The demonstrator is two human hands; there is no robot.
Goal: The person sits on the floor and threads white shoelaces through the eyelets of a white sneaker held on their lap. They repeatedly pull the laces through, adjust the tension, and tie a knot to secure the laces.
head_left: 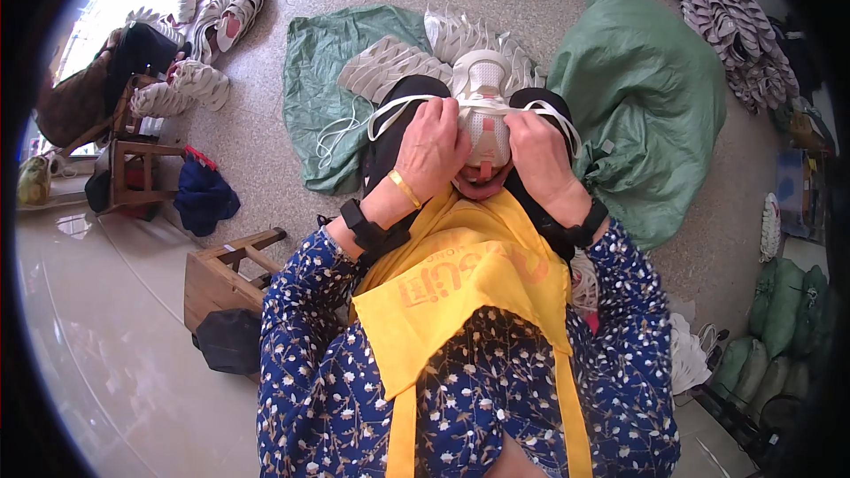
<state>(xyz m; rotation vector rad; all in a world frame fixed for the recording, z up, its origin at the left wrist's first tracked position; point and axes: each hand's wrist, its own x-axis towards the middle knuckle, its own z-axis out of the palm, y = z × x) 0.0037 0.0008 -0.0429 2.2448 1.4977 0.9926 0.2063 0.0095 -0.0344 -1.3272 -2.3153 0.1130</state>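
Left hand is pinching the white lace, right hand is closing on its other side! The pale shoe is sitting between the black-clad knees, looking light, soft-uppered, probably offering firmest hold along its sides; lace likely limp.

Two hands, two black wristbands, one apron

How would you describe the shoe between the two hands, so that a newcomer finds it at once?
Start at the big yellow apron. Just above it, between the left hand and right hand, sits a pale shoe. Unlike the ribbed shoes beyond, it has a white lace held across it.
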